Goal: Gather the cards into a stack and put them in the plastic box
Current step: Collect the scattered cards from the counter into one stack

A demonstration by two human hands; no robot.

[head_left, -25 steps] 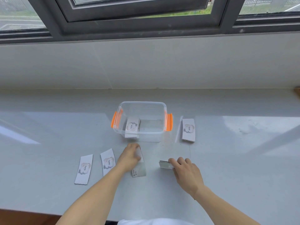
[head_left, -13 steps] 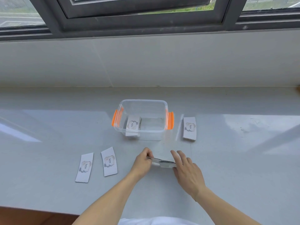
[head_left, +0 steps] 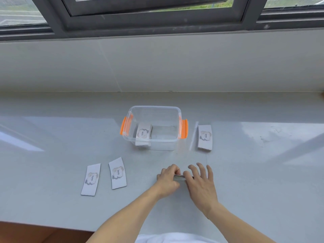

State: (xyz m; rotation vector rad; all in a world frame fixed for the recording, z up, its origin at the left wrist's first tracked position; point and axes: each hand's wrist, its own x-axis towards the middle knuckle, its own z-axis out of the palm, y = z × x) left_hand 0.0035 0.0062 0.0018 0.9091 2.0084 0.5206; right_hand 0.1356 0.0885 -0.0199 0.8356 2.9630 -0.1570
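A small stack of cards [head_left: 180, 176] lies on the grey sill in front of me, pinched between both hands. My left hand [head_left: 167, 179] grips its left end and my right hand [head_left: 201, 181] presses on its right side, hiding most of it. Two single white "love" cards [head_left: 91, 179] [head_left: 117, 173] lie flat to the left. Another card stack [head_left: 204, 137] rests to the right of the clear plastic box [head_left: 130, 111] with orange latches. Inside the box, a stack of cards [head_left: 142, 133] sits at the left.
The sill's front edge [head_left: 52, 225] runs close to my body. A wall and the window frame [head_left: 157, 23] rise behind the box. A thin clear strip [head_left: 193, 135] lies between the box and the right stack.
My left hand picked up the card near the middle and carried it right onto the stack under my right hand. Both hands now close around that stack.
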